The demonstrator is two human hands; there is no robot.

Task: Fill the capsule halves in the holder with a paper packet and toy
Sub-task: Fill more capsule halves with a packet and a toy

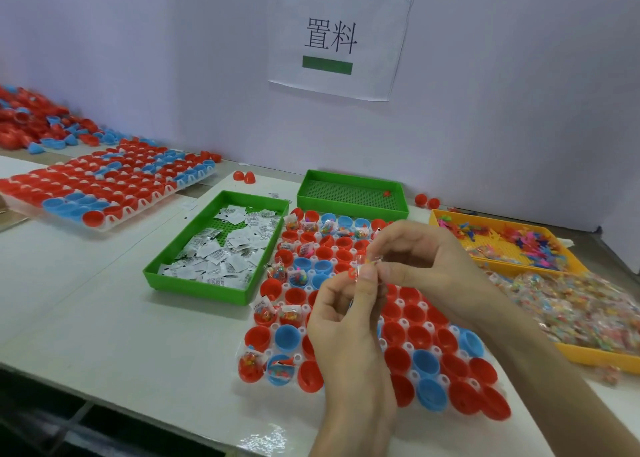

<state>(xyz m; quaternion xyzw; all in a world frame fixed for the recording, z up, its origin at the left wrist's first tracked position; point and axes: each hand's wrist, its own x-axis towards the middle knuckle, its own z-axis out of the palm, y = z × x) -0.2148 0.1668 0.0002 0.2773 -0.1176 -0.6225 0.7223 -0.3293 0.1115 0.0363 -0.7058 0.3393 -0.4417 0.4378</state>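
A white holder [408, 347] in front of me carries rows of red and blue capsule halves [427, 361]. Several along its far and left sides hold a paper packet and a clear bag of small toys [277, 272]. My left hand [346, 321] and my right hand [426, 254] meet above the middle of the holder. Together they pinch a small clear toy bag with a red piece [360, 269] between their fingertips. A green tray [207, 292] left of the holder is full of white paper packets [225, 248].
An almost empty green tray [349, 193] stands behind the holder. Yellow trays [588, 356] at the right hold colourful toys and clear toy bags [581, 311]. A second filled holder [104, 186] and a heap of loose capsule halves [31, 120] lie at far left. A wall with a paper sign [332, 37] rises behind.
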